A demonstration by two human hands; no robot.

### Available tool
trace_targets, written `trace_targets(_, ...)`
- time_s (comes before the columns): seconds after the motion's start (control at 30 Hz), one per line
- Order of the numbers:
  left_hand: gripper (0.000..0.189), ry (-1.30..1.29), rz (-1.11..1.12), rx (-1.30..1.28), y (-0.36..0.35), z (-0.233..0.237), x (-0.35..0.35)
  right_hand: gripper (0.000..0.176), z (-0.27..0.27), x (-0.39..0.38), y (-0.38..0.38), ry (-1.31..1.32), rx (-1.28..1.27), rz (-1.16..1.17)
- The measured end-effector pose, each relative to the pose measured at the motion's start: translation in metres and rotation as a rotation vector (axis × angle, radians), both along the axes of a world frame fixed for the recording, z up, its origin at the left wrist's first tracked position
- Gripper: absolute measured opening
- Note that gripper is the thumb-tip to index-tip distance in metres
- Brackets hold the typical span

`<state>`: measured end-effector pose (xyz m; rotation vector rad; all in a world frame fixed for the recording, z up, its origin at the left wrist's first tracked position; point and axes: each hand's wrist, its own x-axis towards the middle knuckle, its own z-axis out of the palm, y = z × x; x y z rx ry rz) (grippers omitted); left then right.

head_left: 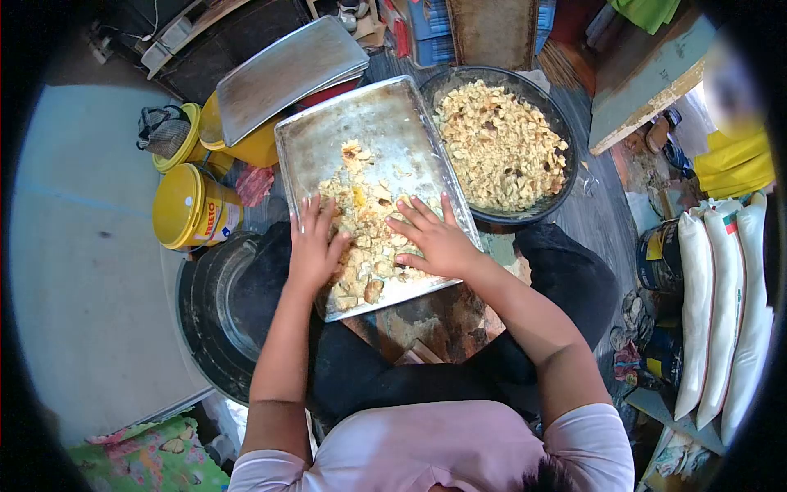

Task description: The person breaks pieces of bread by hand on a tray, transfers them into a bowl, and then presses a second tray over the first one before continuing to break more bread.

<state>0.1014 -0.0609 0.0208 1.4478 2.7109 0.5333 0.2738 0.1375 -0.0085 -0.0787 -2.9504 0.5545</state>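
Laying left hand (311, 248) and right hand (438, 241) over the crumbs (363, 234), fingers spread, you likely have light, fragile bits; cup them from the sides.

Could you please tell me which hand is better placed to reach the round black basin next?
Probably the right hand: it is nearer the black basin, while the left hand is on the far side of the broken pieces on the tray.
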Motion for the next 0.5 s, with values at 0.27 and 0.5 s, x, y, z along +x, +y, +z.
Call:
trace_targets(0.27, 0.051, -0.172, -0.125, -0.066, 0.008, -0.004, -0.03, 0.061, 0.021, -0.03, 0.021, 0.105, -0.156, -0.062)
trace_targets(0.5, 0.059, -0.122, -0.027, -0.11, -0.034, -0.003, 0.024, 0.063, 0.0, -0.116, 0.035, 0.243, -0.331, -0.118)
